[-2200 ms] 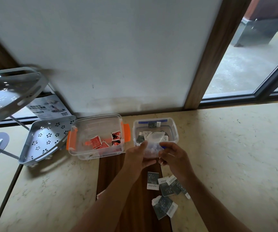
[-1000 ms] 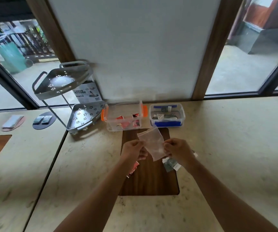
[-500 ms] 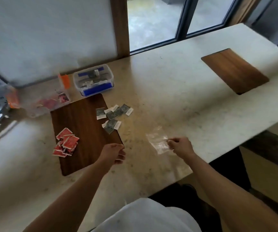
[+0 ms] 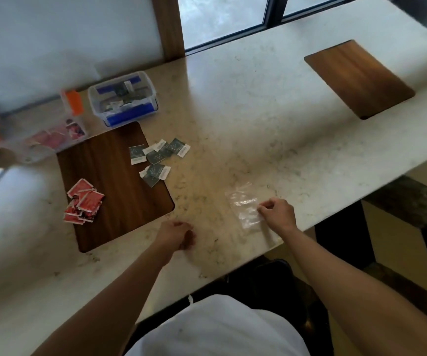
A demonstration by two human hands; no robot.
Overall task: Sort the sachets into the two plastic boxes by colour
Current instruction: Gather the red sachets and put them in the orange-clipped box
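My right hand point(image 4: 279, 213) rests near the near edge of the counter point(image 4: 245, 104), fingers curled with thumb and fingertips pinching the right edge of the empty clear bag point(image 4: 244, 205), which lies flat on the stone; I judge I am parking it here, well apart from the sachets, so it does not get in the way of the sorting. My left hand point(image 4: 177, 233) hovers over the counter just past the near right corner of the wooden inlay point(image 4: 109, 181), fingers loosely curled and holding nothing, free to reach for the next piece. The red sachets point(image 4: 82, 204) sit in an overlapping heap on the left side of that inlay, and the dark green sachets point(image 4: 157, 159) are scattered across its far right corner and onto the stone beside it, so the two colours already lie apart, which should make the picking easy. At the far edge, against the wall, stand the two boxes side by side: the orange-clipped box point(image 4: 48, 134), blurred, shows some red pieces inside, and the blue-clipped box point(image 4: 123, 98) holds a few dark ones. Both are open on top. Most of the sorting looks to me not yet done, since both loose groups lie outside the boxes. A second wooden inlay point(image 4: 358, 78) sits far off to the right.
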